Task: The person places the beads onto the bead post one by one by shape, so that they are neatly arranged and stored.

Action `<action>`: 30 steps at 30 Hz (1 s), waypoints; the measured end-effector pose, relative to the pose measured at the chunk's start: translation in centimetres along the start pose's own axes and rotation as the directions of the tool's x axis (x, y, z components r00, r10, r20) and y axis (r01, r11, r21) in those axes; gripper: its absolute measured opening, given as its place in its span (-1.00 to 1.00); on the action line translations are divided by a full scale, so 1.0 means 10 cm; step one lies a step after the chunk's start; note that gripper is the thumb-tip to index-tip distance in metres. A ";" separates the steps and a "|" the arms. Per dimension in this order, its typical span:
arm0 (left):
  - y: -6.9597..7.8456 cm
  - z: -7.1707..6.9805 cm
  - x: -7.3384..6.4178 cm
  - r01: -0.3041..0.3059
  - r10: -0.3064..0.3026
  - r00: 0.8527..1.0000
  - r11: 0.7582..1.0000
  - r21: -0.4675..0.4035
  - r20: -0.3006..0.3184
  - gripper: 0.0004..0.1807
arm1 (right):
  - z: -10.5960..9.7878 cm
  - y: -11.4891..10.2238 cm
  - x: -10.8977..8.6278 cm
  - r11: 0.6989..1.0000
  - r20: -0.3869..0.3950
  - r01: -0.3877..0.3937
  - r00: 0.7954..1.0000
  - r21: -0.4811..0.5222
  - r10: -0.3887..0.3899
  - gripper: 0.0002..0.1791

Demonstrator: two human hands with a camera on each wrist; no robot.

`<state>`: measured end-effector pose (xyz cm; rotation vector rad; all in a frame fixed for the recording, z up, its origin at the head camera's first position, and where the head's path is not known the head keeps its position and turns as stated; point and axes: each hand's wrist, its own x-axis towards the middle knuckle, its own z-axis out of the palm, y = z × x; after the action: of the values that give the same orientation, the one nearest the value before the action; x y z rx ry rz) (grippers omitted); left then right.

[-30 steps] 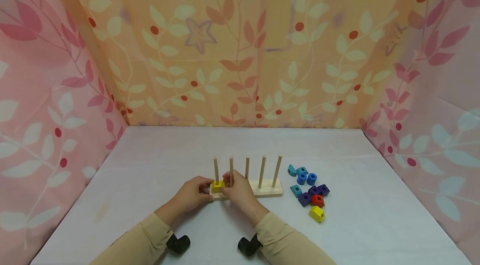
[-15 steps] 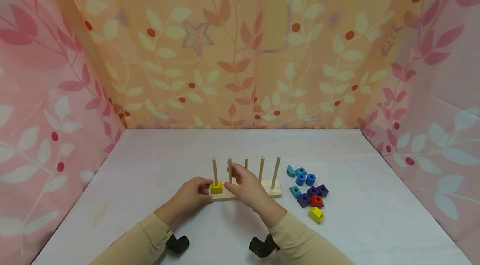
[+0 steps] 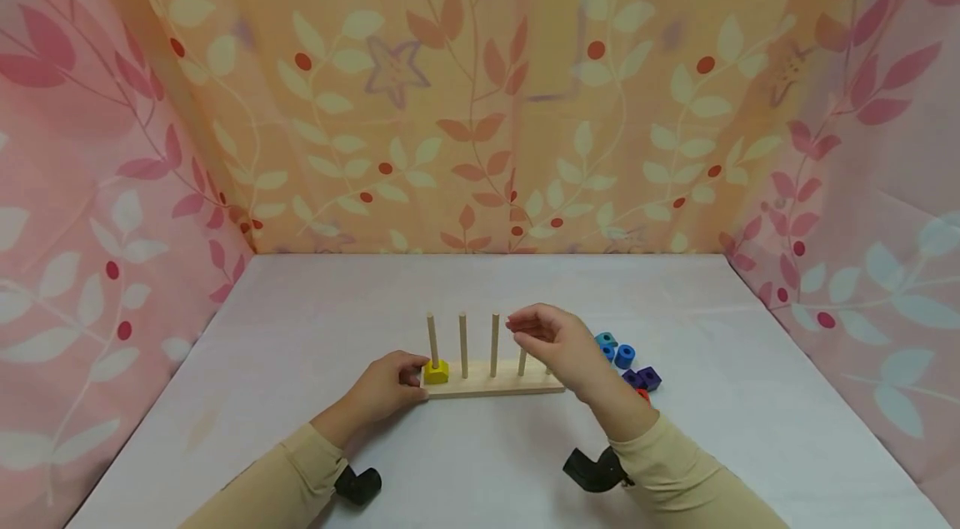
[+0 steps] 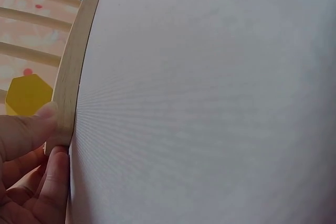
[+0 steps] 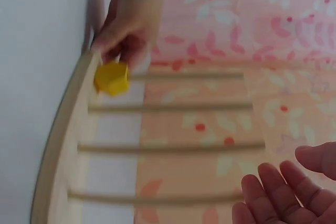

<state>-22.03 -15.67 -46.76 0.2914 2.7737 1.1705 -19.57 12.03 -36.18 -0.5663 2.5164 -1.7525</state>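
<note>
A wooden peg stand [image 3: 487, 384] with several upright pegs lies across the table. At the bottom of its leftmost peg sits a yellow block [image 3: 436, 372], six-sided in the left wrist view [image 4: 29, 95]. My left hand [image 3: 386, 386] grips the left end of the stand's base, thumb and fingers on the wood close to the yellow block. Above the right part of the stand is my right hand [image 3: 562, 346], fingers loosely bent and holding nothing; its empty fingers also show in the right wrist view [image 5: 294, 198]. It covers parts of the two rightmost pegs.
Right of the stand lie loose blocks: a teal one [image 3: 606, 339], a blue cylinder [image 3: 625, 356], a purple one [image 3: 650, 379] and a red one [image 3: 643, 395], partly hidden by my right arm. Patterned cloth [image 3: 480, 96] walls the white table [image 3: 300, 296] at the back and sides.
My right hand has left the yellow block and moved right and up along the stand, past several pegs. The left hand and the stand have stayed put.
</note>
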 end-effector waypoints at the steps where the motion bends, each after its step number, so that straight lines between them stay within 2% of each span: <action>1: 0.00 0.00 0.00 0.000 0.000 1.000 1.000 0.001 -0.001 -0.49 | -0.08 0.02 -0.01 1.000 -0.013 -0.004 1.000 -0.006 0.004 -0.76; 5: -0.01 0.01 0.00 0.008 -0.008 1.000 1.000 -0.009 0.000 -0.48 | -0.37 0.11 -0.09 0.995 -0.067 -0.072 0.995 -0.072 0.067 -0.78; 10: -0.02 0.01 0.00 0.001 -0.001 1.000 1.000 -0.013 0.002 -0.48 | -0.73 0.31 -0.24 0.967 -0.141 -0.200 0.974 -0.161 0.178 -0.75; 15: -0.02 0.01 -0.01 -0.024 0.024 1.000 1.000 -0.006 -0.007 -0.49 | -1.03 0.57 -0.39 0.942 -0.167 -0.252 0.962 -0.221 0.218 -0.73; 20: -0.01 0.01 -0.02 -0.031 0.031 0.999 0.999 -0.008 -0.008 -0.49 | -1.16 0.76 -0.54 0.911 -0.132 -0.326 0.944 -0.253 0.302 -0.71; 24: -0.02 0.01 -0.02 -0.033 0.033 0.999 0.999 -0.009 -0.003 -0.49 | -1.19 0.86 -0.64 0.878 -0.112 -0.397 0.918 -0.268 0.381 -0.72; 30: -0.02 0.02 0.00 -0.013 0.013 1.000 1.000 -0.016 -0.006 -0.48 | -1.24 1.00 -0.74 0.854 -0.090 -0.435 0.899 -0.286 0.428 -0.73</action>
<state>-21.99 -15.72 -47.02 0.3048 2.7704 1.1973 -18.19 28.56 -42.08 0.0313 2.6676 -1.2361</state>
